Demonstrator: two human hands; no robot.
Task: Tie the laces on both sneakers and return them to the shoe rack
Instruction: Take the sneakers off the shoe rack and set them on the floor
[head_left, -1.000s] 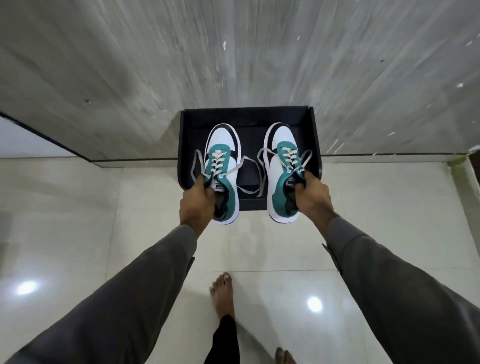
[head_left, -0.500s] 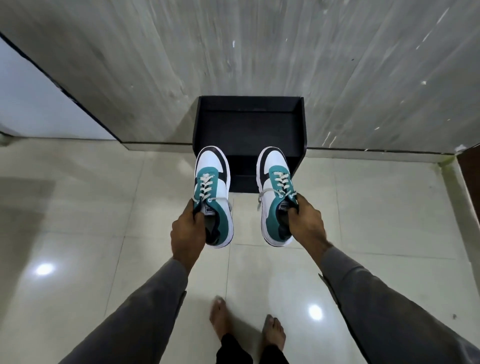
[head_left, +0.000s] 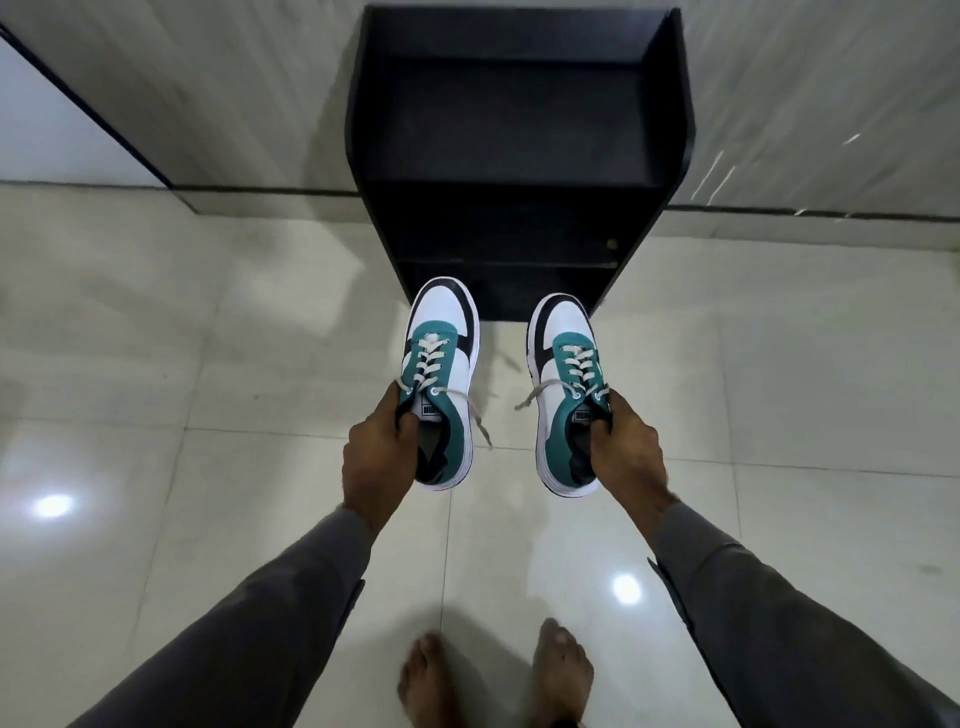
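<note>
In front of the shoe rack (head_left: 519, 130), hands (head_left: 382, 457) grip both sneakers (head_left: 441, 384).

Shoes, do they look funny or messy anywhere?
Yes. The laces hang loose and untied on both: one end dangles off the left shoe, another off the right shoe. Nothing looks torn.

The left hand (head_left: 382, 457) grips the left sneaker (head_left: 441, 384) by its collar at about 9 o'clock of centre, and the right hand (head_left: 626, 457) grips the right sneaker (head_left: 569, 395) at 3 o'clock, toes pointing to 12. Loose laces (head_left: 475, 415) dangle between them. The black shoe rack (head_left: 519, 156) stands at 12 o'clock against the wall, bare feet (head_left: 498, 675) at 6 on the tiled floor (head_left: 156, 364).
</note>
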